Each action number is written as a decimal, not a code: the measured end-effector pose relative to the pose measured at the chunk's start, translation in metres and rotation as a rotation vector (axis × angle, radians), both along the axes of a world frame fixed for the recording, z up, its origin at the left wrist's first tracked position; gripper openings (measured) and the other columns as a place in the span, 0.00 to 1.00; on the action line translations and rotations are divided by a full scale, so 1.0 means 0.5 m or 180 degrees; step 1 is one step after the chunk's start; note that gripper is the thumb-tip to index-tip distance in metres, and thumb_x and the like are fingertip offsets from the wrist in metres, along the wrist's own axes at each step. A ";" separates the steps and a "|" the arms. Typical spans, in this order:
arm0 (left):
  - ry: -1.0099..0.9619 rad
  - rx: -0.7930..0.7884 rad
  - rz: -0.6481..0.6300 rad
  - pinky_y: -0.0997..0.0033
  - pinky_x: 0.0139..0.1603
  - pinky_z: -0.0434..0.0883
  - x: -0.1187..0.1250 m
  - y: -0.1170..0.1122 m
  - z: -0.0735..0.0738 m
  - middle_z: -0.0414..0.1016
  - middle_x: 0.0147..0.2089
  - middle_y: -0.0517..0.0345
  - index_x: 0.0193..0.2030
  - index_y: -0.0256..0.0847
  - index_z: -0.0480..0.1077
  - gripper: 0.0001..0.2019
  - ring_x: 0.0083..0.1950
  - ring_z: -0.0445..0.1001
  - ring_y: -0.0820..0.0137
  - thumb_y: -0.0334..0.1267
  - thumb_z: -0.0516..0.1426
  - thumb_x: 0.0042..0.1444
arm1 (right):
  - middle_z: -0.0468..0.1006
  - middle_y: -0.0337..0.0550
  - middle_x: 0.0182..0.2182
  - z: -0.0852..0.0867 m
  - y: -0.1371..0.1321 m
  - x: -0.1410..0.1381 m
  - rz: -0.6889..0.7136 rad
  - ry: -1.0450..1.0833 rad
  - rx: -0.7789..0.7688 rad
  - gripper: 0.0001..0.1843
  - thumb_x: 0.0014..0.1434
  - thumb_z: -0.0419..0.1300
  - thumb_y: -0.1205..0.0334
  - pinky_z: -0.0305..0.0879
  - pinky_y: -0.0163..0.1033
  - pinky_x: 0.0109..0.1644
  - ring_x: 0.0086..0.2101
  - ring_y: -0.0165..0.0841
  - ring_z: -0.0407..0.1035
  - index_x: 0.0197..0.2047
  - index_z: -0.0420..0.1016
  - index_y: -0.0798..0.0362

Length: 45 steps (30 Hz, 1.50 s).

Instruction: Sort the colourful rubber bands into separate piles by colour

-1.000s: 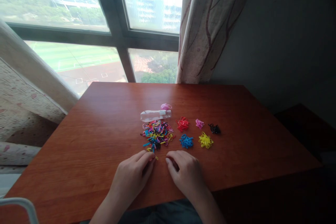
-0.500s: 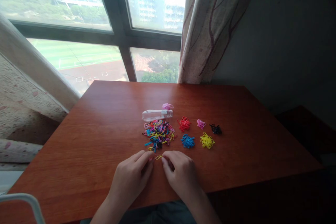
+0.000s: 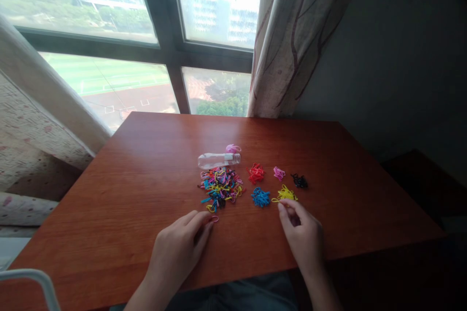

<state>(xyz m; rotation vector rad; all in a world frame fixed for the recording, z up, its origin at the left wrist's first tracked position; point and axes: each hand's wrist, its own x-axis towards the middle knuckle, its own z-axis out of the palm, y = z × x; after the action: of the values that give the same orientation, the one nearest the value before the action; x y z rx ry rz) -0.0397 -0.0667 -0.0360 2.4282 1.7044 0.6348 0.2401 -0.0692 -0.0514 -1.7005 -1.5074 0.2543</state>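
A mixed heap of small coloured rubber bands (image 3: 221, 187) lies mid-table. To its right are sorted little piles: red (image 3: 255, 173), pink (image 3: 278, 173), black (image 3: 299, 181), blue (image 3: 260, 197) and yellow (image 3: 287, 193). My right hand (image 3: 302, 235) has its fingertips pinched together at the near edge of the yellow pile, on a yellow band. My left hand (image 3: 178, 248) lies flat on the table, its fingertips touching one small pink band (image 3: 215, 218) just in front of the heap.
A clear plastic bottle (image 3: 217, 160) lies on its side behind the heap, with its pink cap (image 3: 232, 148) beside it. The wooden table (image 3: 138, 170) stands against a window and a curtain (image 3: 292, 34). A white chair rail (image 3: 32, 282) shows at the lower left.
My right hand took the yellow band from beside my left fingertips and moved right and away to the yellow pile. My left hand stayed in place, now on a pink band.
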 end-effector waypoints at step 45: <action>0.0412 -0.0788 -0.1258 0.56 0.50 0.74 0.340 0.284 0.083 0.71 0.57 0.50 0.56 0.40 0.68 0.16 0.52 0.74 0.63 0.42 0.57 0.63 | 0.79 0.40 0.32 -0.005 -0.011 -0.125 0.1274 -0.0250 -0.0327 0.10 0.62 0.54 0.68 0.65 0.34 0.42 0.33 0.33 0.74 0.37 0.77 0.49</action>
<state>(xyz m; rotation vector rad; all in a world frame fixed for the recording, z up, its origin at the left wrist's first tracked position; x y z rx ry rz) 0.1305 0.0755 0.0057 2.5568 1.1953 0.2072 0.1778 -0.0747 -0.0539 -1.4869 -1.9172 0.4860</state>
